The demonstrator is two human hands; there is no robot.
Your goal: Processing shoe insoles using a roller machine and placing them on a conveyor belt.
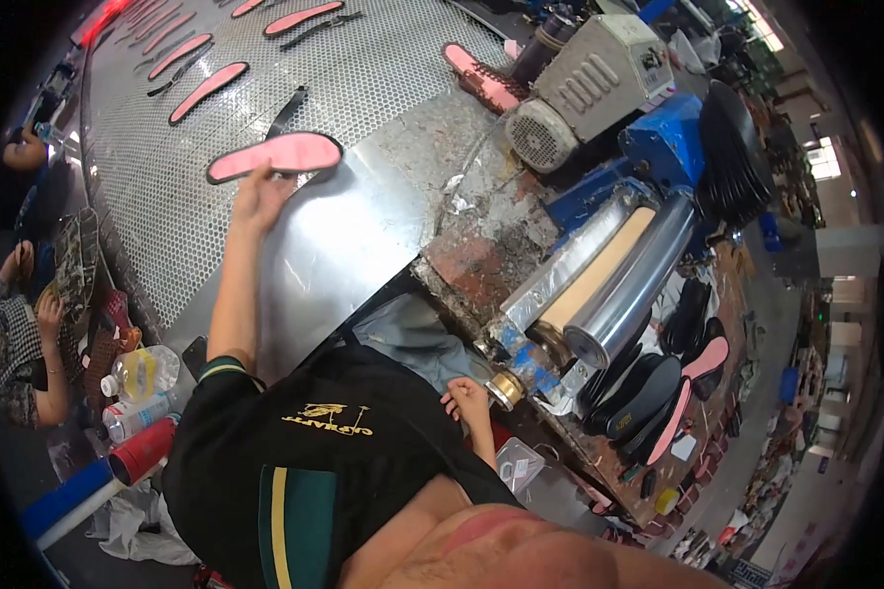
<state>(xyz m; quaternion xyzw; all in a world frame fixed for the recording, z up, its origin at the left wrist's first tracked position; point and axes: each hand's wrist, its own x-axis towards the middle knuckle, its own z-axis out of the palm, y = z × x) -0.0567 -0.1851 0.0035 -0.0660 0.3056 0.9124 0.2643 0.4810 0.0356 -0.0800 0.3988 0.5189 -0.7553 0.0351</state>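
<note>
My left hand (263, 201) grips a pink insole with a black rim (295, 154) by its near edge. The insole is over the far end of a smooth metal plate (309, 240), where the perforated metal surface begins. Just beyond it lies a black strap (285, 110). My right hand (469, 401) is low, close to my body, beside the brass end (506, 389) of a roller machine. Its fingers are loosely bent and slightly apart, and nothing shows in them.
Several pink insoles (207, 93) with black straps lie on the perforated surface (138, 211). To the right stand the machine's steel roller (624, 294) and a grey motor (540, 135). Black soles (643, 396) are heaped beyond the roller. Bottles (147, 373) and another person's arm (49, 363) are at left.
</note>
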